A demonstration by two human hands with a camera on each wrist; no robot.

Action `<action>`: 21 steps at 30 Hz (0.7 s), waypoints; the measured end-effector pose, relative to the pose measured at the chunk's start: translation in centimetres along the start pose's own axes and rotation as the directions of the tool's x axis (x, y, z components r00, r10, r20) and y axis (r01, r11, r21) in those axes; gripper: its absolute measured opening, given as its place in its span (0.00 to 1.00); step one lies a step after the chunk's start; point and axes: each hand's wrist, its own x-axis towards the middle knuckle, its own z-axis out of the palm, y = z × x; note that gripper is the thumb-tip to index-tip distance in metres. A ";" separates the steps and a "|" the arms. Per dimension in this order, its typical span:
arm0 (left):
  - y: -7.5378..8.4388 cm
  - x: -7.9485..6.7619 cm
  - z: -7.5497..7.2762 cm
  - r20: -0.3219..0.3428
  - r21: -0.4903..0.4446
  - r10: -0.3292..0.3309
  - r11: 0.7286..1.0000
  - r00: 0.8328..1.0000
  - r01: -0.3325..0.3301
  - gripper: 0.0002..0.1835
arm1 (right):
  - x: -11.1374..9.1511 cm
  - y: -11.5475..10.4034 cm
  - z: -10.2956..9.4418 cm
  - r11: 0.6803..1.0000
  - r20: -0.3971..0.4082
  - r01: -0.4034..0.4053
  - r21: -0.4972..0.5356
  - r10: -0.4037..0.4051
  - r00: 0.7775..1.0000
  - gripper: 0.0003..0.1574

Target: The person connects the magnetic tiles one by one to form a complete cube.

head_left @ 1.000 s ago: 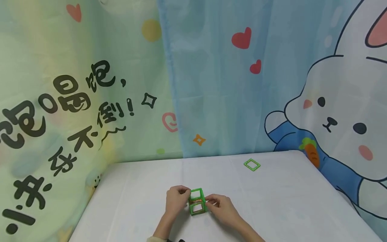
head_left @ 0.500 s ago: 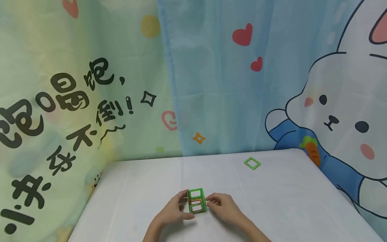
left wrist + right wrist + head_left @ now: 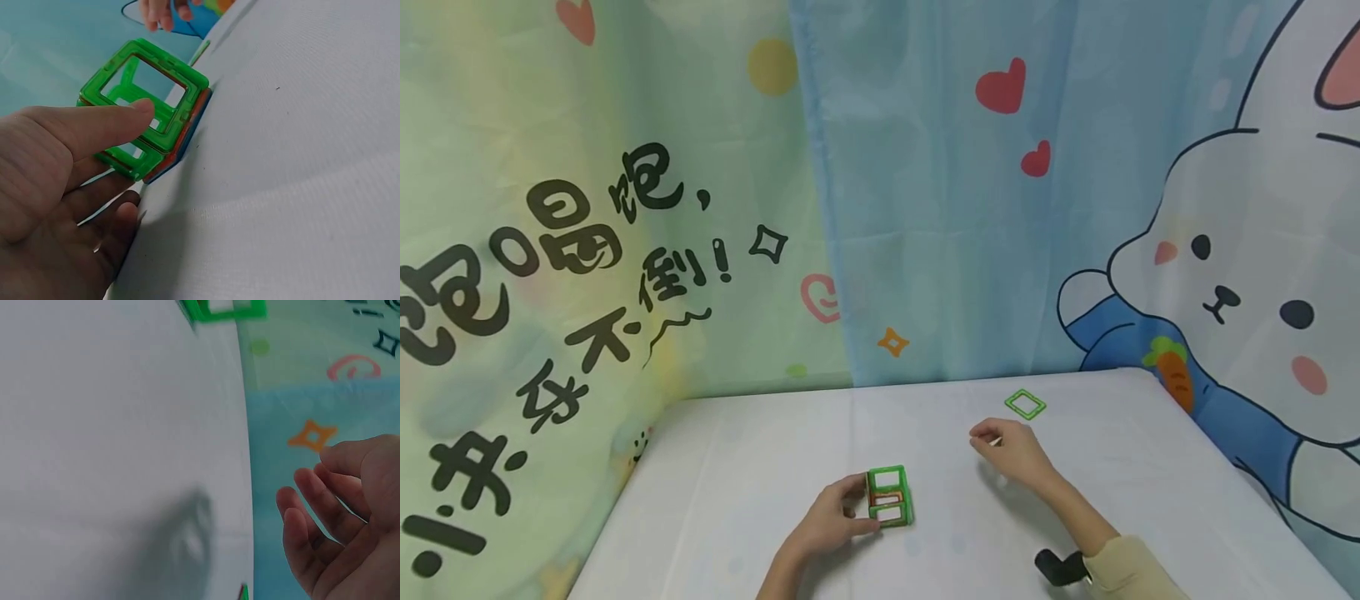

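A small block of joined magnetic tiles [image 3: 909, 502], green frames with orange-red and blue edges, stands on the white table. My left hand [image 3: 829, 520] holds it from the left; in the left wrist view the thumb of that hand [image 3: 37, 175] lies across a green frame [image 3: 178, 73], with the fingers behind it. My right hand [image 3: 1013, 450] is over the table to the right of the block, fingers loosely bent and nothing between them, as the right wrist view of the hand [image 3: 350, 525] shows. Farther back lies a single green square tile [image 3: 1017, 412], just beyond the right hand.
The white-covered table [image 3: 760, 458] ends at the back against a printed curtain [image 3: 925, 250] with hearts and a rabbit. A black device [image 3: 1060, 568] sits at my right wrist, beside the pale sleeve [image 3: 1127, 571].
My right hand has left the block and moved right and back toward the lone tile. My left hand has shifted from the block's upper left corner to a thumb-and-finger hold on its left side.
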 end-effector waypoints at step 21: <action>-0.1 -0.1 0.2 -0.045 0.039 0.023 0.999 0.999 -0.021 0.40 | 5.8 9.1 -5.9 0.945 -0.091 -0.320 -0.065 0.314 0.945 0.34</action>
